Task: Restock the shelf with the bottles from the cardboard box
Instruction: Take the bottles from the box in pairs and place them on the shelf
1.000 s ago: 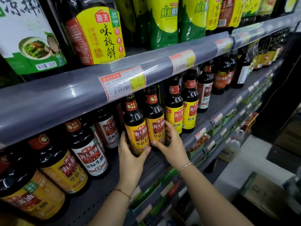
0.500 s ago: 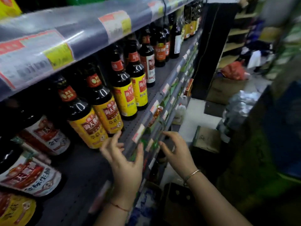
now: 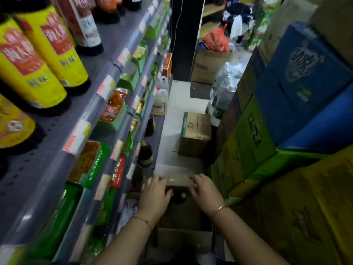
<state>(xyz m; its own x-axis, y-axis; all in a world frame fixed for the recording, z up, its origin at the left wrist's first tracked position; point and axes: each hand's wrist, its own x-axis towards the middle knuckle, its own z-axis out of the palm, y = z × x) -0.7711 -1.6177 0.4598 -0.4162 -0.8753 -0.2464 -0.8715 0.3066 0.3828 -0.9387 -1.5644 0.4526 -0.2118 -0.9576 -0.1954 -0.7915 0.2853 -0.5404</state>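
An open cardboard box sits on the floor below me, with dark bottle caps showing inside it. My left hand hangs over the box's left side, fingers curled downward. My right hand is over its right side, fingers spread. Neither hand holds anything that I can see. Dark bottles with yellow labels stand on the grey shelf at upper left.
Lower shelves on the left hold green and red packets. Stacked blue, green and yellow cartons wall the right side. A closed cardboard box, wrapped water bottles and jugs stand further down the narrow aisle.
My hands left the bottles on the shelf and dropped down to the box on the floor. My view swung from the shelf down to the aisle.
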